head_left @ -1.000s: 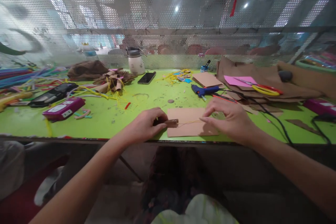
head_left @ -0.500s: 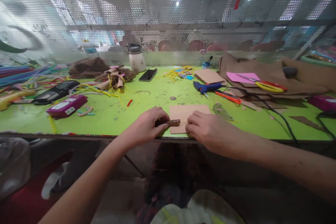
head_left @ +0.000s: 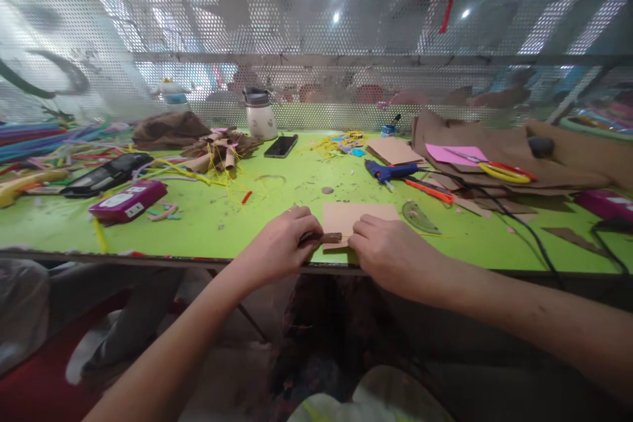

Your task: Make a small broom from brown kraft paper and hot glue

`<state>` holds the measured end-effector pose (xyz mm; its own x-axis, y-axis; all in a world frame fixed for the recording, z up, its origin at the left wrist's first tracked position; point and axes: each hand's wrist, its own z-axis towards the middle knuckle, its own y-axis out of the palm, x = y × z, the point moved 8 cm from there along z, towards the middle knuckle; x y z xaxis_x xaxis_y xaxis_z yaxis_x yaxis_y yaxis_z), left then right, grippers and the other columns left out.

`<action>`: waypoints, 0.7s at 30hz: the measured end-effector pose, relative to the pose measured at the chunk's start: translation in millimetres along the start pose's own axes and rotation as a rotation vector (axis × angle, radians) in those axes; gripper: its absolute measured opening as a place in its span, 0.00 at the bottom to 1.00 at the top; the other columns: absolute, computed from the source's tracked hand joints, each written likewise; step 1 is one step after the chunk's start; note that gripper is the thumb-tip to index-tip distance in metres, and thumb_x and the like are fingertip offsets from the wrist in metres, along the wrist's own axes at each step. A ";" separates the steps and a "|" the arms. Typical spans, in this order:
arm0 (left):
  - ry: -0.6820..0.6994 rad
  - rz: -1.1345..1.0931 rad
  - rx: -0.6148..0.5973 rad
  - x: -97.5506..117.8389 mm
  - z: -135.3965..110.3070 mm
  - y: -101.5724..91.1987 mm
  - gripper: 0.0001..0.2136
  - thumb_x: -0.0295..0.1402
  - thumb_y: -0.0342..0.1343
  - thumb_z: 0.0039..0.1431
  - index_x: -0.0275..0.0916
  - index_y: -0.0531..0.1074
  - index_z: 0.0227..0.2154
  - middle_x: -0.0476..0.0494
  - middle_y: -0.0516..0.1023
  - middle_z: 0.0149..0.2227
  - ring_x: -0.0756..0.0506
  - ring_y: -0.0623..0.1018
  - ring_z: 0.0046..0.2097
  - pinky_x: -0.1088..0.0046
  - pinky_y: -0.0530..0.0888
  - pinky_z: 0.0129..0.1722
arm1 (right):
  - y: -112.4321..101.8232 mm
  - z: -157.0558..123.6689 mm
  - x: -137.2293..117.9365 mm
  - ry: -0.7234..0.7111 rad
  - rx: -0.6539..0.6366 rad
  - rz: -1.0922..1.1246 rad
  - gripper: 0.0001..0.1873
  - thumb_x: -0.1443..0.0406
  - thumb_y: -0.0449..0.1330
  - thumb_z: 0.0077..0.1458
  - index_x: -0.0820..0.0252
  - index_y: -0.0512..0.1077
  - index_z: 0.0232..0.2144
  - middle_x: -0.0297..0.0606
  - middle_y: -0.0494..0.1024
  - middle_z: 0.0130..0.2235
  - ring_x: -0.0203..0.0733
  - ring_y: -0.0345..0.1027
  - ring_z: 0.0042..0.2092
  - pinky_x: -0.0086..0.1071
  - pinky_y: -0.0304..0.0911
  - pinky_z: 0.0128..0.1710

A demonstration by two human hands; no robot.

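My left hand point(head_left: 291, 241) is closed round a small brown paper roll point(head_left: 332, 237), whose end sticks out to the right from between thumb and fingers. The roll lies over a square of tan cardboard point(head_left: 341, 214) at the table's front edge. My right hand point(head_left: 378, 244) pinches just right of the roll, its fingertips over the cardboard. A fine, pale yellowish thread appears to run from the roll into those fingers; the fingertips themselves are partly hidden. Beside my right hand lies a clear protractor point(head_left: 420, 217).
Behind the cardboard is a blue glue gun point(head_left: 388, 170) with a black cable. Scissors point(head_left: 504, 170) rest on stacked brown paper point(head_left: 554, 168) at right. Further left are a phone point(head_left: 281, 146), paper rolls with yellow threads point(head_left: 222, 153) and a purple box point(head_left: 128, 201) on the green table point(head_left: 277, 201).
Both hands keep their grips. The roll end has turned slightly and sits a little closer to my right fingertips. The whole view has shifted slightly.
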<state>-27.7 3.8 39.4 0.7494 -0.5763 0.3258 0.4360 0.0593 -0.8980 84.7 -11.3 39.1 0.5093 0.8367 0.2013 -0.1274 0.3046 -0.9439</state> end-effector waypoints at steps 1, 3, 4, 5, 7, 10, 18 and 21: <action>-0.005 -0.004 0.003 0.1 0.0 0.1 0.06 0.28 0.51 0.60 0.37 0.72 0.33 0.43 0.70 0.33 0.46 0.70 0.37 0.71 0.67 0.37 | 0.5 -0.8 1.9 0.026 0.023 0.009 0.06 0.74 0.55 0.54 0.62 0.70 0.30 0.41 0.72 0.31 0.45 0.62 0.35 0.36 0.52 0.30; -0.009 -0.018 0.009 0.2 0.1 -0.1 0.05 0.28 0.51 0.59 0.37 0.72 0.32 0.43 0.70 0.33 0.46 0.70 0.37 0.71 0.67 0.37 | 1.9 -1.7 4.3 0.062 0.053 0.029 0.06 0.73 0.53 0.56 0.62 0.69 0.30 0.41 0.71 0.32 0.44 0.61 0.36 0.36 0.52 0.32; -0.011 -0.026 0.012 0.0 0.3 -0.3 0.05 0.28 0.51 0.59 0.37 0.72 0.32 0.43 0.70 0.32 0.46 0.70 0.37 0.71 0.67 0.37 | 2.7 -1.8 4.8 0.070 0.060 0.040 0.06 0.72 0.53 0.57 0.62 0.69 0.30 0.41 0.71 0.33 0.44 0.61 0.37 0.36 0.53 0.33; -0.014 -0.033 0.014 -0.4 0.5 -0.6 0.05 0.28 0.51 0.59 0.37 0.72 0.32 0.44 0.70 0.32 0.46 0.70 0.37 0.71 0.67 0.36 | 3.4 -1.8 4.9 0.072 0.061 0.050 0.06 0.72 0.53 0.58 0.62 0.69 0.30 0.40 0.71 0.33 0.44 0.61 0.37 0.35 0.53 0.33; -0.020 -0.043 0.017 -1.6 1.1 -1.3 0.05 0.28 0.52 0.59 0.37 0.72 0.32 0.44 0.70 0.32 0.46 0.70 0.37 0.71 0.67 0.36 | 4.1 -1.8 4.1 0.059 0.061 0.060 0.06 0.72 0.53 0.58 0.62 0.69 0.31 0.40 0.71 0.34 0.43 0.60 0.37 0.35 0.53 0.33; -0.018 -0.050 0.007 -2.1 2.3 -1.9 0.06 0.29 0.51 0.60 0.36 0.73 0.32 0.44 0.70 0.32 0.46 0.71 0.36 0.71 0.67 0.35 | 3.8 -2.1 3.1 0.034 0.064 0.062 0.06 0.74 0.54 0.57 0.63 0.70 0.31 0.41 0.71 0.34 0.43 0.60 0.36 0.34 0.53 0.33; -0.031 -0.045 -0.037 -4.5 -1.1 -3.8 0.08 0.29 0.51 0.60 0.36 0.75 0.35 0.43 0.71 0.33 0.47 0.71 0.35 0.72 0.67 0.34 | 6.3 -1.8 0.2 -0.027 0.052 0.056 0.07 0.76 0.54 0.54 0.64 0.70 0.33 0.41 0.72 0.34 0.44 0.60 0.37 0.35 0.53 0.33; -0.016 -0.057 -0.027 -4.8 -2.6 -3.3 0.07 0.29 0.52 0.60 0.37 0.75 0.35 0.44 0.71 0.33 0.47 0.71 0.36 0.72 0.67 0.34 | 4.6 -1.0 2.3 -0.006 0.061 0.071 0.07 0.76 0.53 0.55 0.64 0.69 0.32 0.41 0.72 0.34 0.44 0.60 0.37 0.35 0.52 0.33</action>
<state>-34.0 4.2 40.0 0.7319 -0.5649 0.3810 0.4644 0.0044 -0.8856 86.2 -8.4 35.0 0.4923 0.8598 0.1356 -0.2153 0.2712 -0.9381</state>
